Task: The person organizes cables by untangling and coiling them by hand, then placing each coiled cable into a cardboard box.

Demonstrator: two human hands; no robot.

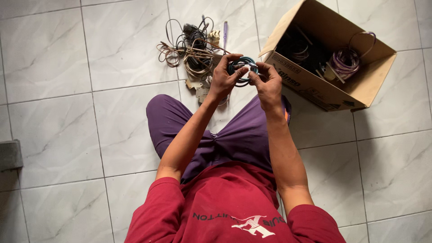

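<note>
While I look down from the head camera, I see both hands raised in front of the body, at about 12 o'clock from the chest, above the purple trousers (pixel 243 135). The left hand (pixel 223 80) and the right hand (pixel 268 83) meet on one small coil (pixel 243 67) of teal cable. The left fingers are closed around the coil's rim at its 9 o'clock side, with the thumb over the top. The right hand pinches the rim at the 3 o'clock side, thumb and forefinger pressed together on what seems a loose end, though this part is too small to tell surely. So the coil sits between the two hands, touching both, and neither hand is nearer than the other. The coil's flat face turns toward the camera; its ring has no clear long axis.

At 11 o'clock from the hands, a tangle (pixel 191 49) of brown and dark cables lies on the floor tiles (pixel 58 117), near the hands but apart from them. At 2 o'clock stands an open cardboard box (pixel 333 85), with a purple cable coil (pixel 345 60) inside it.
</note>
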